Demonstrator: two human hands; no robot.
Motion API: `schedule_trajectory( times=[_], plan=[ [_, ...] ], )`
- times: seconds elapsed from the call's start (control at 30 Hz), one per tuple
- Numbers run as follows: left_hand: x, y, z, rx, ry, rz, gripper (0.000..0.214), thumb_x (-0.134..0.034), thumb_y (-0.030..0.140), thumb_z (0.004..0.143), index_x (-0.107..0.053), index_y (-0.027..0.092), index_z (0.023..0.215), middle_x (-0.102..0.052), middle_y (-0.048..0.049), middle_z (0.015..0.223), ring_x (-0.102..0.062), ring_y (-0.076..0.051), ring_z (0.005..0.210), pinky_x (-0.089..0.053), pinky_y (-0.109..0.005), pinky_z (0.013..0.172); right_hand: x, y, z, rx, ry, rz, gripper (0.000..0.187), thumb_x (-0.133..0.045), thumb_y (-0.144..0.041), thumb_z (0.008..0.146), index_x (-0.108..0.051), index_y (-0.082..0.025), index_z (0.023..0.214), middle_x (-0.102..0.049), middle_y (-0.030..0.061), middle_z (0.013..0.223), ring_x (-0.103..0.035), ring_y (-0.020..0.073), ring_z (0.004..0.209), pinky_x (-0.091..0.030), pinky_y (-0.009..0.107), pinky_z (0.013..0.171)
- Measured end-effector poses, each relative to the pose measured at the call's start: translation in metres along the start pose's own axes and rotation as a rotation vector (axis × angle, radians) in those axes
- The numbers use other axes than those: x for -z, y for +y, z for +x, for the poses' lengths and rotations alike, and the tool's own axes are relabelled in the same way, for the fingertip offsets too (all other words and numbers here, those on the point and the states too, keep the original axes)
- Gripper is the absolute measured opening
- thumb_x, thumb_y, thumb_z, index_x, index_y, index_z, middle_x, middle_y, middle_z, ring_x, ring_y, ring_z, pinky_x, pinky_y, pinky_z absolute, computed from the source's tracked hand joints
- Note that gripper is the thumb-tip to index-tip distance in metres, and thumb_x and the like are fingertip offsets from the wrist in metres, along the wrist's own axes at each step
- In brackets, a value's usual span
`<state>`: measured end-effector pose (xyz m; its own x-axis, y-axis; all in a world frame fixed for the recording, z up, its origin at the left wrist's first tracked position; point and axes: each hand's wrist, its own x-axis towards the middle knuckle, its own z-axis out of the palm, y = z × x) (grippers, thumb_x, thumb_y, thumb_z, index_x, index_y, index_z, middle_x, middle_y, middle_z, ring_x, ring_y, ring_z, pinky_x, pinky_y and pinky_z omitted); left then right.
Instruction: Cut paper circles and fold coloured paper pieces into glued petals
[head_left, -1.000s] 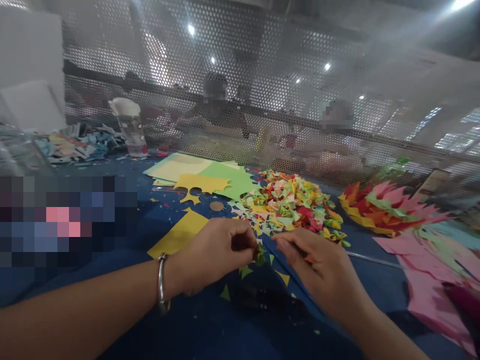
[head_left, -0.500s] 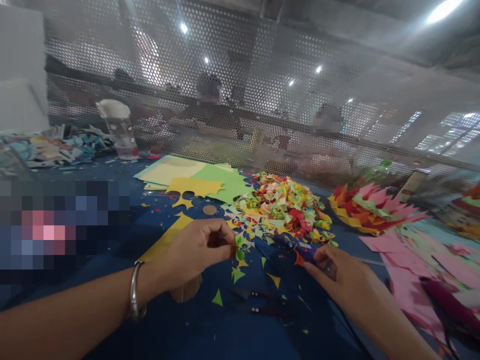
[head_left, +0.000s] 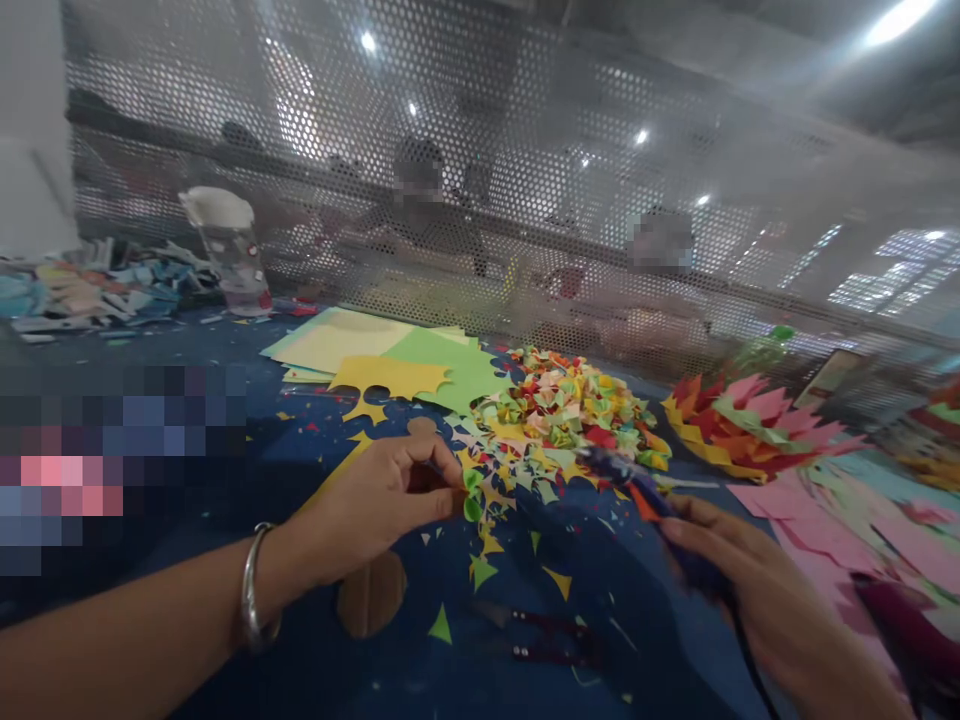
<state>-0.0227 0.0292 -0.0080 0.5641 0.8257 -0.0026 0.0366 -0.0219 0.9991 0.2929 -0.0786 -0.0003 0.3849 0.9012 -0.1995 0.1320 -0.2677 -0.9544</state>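
Note:
My left hand [head_left: 401, 495], wearing a silver bangle, pinches a small green folded paper piece [head_left: 472, 495] between thumb and fingertips. My right hand [head_left: 727, 560] is wrapped round a dark blue hot glue gun [head_left: 645, 485] with an orange trigger and a cord. Its nozzle points left, above the edge of a pile of folded paper pieces [head_left: 577, 410] in yellow, green, red and pink. Beneath and between my hands lie loose paper scraps [head_left: 484, 570]. Dark thread snips [head_left: 551, 640] rest nearer to me, and a brown cardboard disc [head_left: 373, 597] lies under my left wrist.
Yellow and green paper sheets [head_left: 375, 345] are stacked behind my left hand. A layered paper flower [head_left: 757, 425] and pink sheets [head_left: 810, 520] lie to the right. A clear cup [head_left: 238, 270] stands at back left. A perforated metal screen [head_left: 525, 140] borders the table, with people beyond it.
My right hand has drawn the glue gun to the right and slightly upward, away from the green piece. My left hand still pinches that piece and has shifted slightly left.

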Motion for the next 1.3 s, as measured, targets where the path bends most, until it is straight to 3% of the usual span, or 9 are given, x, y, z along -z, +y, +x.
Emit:
schedule_trajectory(
  times=[0.07, 0.13, 0.2, 0.27, 0.37, 0.5, 0.8, 1.1, 1.3],
  plan=[
    [-0.001, 0.0, 0.0, 0.005, -0.01, -0.02, 0.014, -0.072, 0.022, 0.072, -0.059, 0.019, 0.078, -0.06, 0.0026, 0.075, -0.057, -0.013, 0.07, -0.043, -0.026, 0.068, -0.002, -0.005, -0.004, -0.082, -0.004, 0.244, 0.035, -0.085, -0.04, 0.06, -0.066, -0.015, 0.076, -0.057, -0.001, 0.064, -0.049, 0.0089, 0.052, -0.046, 0.019, 0.048],
    [-0.002, -0.001, -0.001, 0.004, -0.026, -0.046, 0.014, -0.072, 0.02, 0.071, -0.06, 0.019, 0.078, -0.06, 0.0029, 0.075, -0.056, -0.012, 0.069, -0.043, -0.025, 0.067, -0.006, -0.008, -0.006, -0.141, -0.149, 0.455, 0.032, -0.086, -0.037, 0.058, -0.067, -0.012, 0.067, -0.053, 0.0, 0.062, -0.047, 0.0078, 0.052, -0.048, 0.018, 0.05],
    [-0.003, -0.003, -0.001, -0.014, -0.041, -0.055, 0.013, -0.072, 0.021, 0.072, -0.06, 0.02, 0.077, -0.06, 0.0033, 0.075, -0.055, -0.011, 0.068, -0.042, -0.024, 0.066, -0.011, -0.008, -0.008, -0.17, -0.338, 0.606, 0.029, -0.082, -0.036, 0.064, -0.066, -0.012, 0.063, -0.046, -0.0014, 0.058, -0.041, 0.0063, 0.049, -0.046, 0.018, 0.048],
    [-0.005, -0.004, -0.001, -0.034, -0.049, -0.053, 0.012, -0.072, 0.021, 0.072, -0.06, 0.02, 0.076, -0.06, 0.0033, 0.076, -0.054, -0.011, 0.068, -0.042, -0.024, 0.065, -0.016, -0.007, -0.009, -0.141, -0.441, 0.697, 0.024, -0.078, -0.035, 0.07, -0.069, -0.012, 0.072, -0.042, -0.0035, 0.058, -0.033, 0.0046, 0.046, -0.042, 0.016, 0.044],
    [-0.007, -0.003, -0.002, -0.042, -0.058, -0.041, 0.013, -0.072, 0.023, 0.072, -0.06, 0.019, 0.074, -0.06, 0.0022, 0.078, -0.054, -0.011, 0.07, -0.042, -0.024, 0.066, -0.022, -0.006, -0.012, -0.101, -0.514, 0.724, 0.022, -0.077, -0.032, 0.073, -0.069, -0.015, 0.084, -0.038, -0.0051, 0.063, -0.026, 0.0037, 0.046, -0.037, 0.014, 0.042],
    [-0.011, -0.002, -0.001, -0.035, -0.057, -0.029, 0.012, -0.07, 0.021, 0.071, -0.058, 0.019, 0.073, -0.059, 0.0017, 0.079, -0.053, -0.011, 0.073, -0.043, -0.025, 0.069, -0.029, -0.009, -0.019, -0.15, -0.593, 0.672, 0.022, -0.076, -0.034, 0.074, -0.065, -0.015, 0.074, -0.035, -0.005, 0.064, -0.025, 0.004, 0.048, -0.034, 0.016, 0.046],
    [-0.016, -0.004, -0.003, -0.044, -0.1, -0.011, 0.01, -0.067, 0.019, 0.072, -0.057, 0.018, 0.073, -0.059, 0.0011, 0.079, -0.054, -0.012, 0.074, -0.044, -0.025, 0.069, -0.041, -0.005, -0.022, -0.107, -0.714, 0.673, 0.023, -0.07, -0.04, 0.075, -0.066, -0.017, 0.077, -0.036, -0.0042, 0.059, -0.023, 0.0062, 0.045, -0.031, 0.021, 0.047],
    [-0.019, -0.002, -0.002, -0.063, -0.116, 0.008, 0.008, -0.066, 0.013, 0.072, -0.06, 0.017, 0.073, -0.062, -0.0001, 0.082, -0.057, -0.013, 0.078, -0.046, -0.025, 0.071, -0.044, -0.012, -0.028, -0.073, -0.649, 0.473, 0.034, -0.07, -0.05, 0.073, -0.059, -0.018, 0.068, -0.037, -0.0047, 0.057, -0.024, 0.0073, 0.045, -0.029, 0.023, 0.048],
    [-0.018, -0.006, 0.0, -0.077, -0.144, -0.032, 0.01, -0.069, 0.021, 0.076, -0.06, 0.017, 0.075, -0.061, -0.0003, 0.081, -0.057, -0.012, 0.075, -0.046, -0.025, 0.069, -0.045, 0.003, -0.039, -0.051, -0.216, 0.088, 0.041, -0.08, -0.055, 0.064, -0.061, -0.018, 0.058, -0.056, 0.0014, 0.06, -0.05, 0.0144, 0.059, -0.044, 0.025, 0.058]
  ],
)
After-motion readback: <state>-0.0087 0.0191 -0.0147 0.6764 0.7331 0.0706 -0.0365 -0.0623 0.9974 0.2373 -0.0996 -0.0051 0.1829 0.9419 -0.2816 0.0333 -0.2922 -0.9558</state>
